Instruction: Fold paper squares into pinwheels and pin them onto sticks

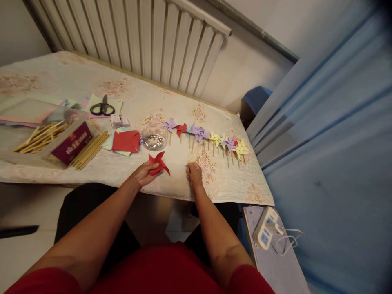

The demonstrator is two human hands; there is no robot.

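Observation:
My left hand (pixel 146 174) pinches a red paper pinwheel (pixel 159 162) near the table's front edge, its blades folded inward. To the right, my right hand (pixel 194 173) rests by the tablecloth with curled fingers; whatever they hold, if anything, is hidden. Behind the red pinwheel stands a clear round dish (pixel 154 139) of small shiny pieces. Left of the dish lies a stack of red paper squares (pixel 126 141) with other colours under it. Finished pinwheels on sticks, such as a purple one (pixel 200 134) and a yellow one (pixel 241 149), lie in a row at the right.
A clear plastic box (pixel 45 157) holds wooden sticks, and more sticks (pixel 89 151) lie beside it. Black-handled scissors (pixel 103 108) rest on coloured paper near two small boxes (pixel 119 121). A radiator (pixel 143 41) stands behind the table; a power strip (pixel 266 229) is at lower right.

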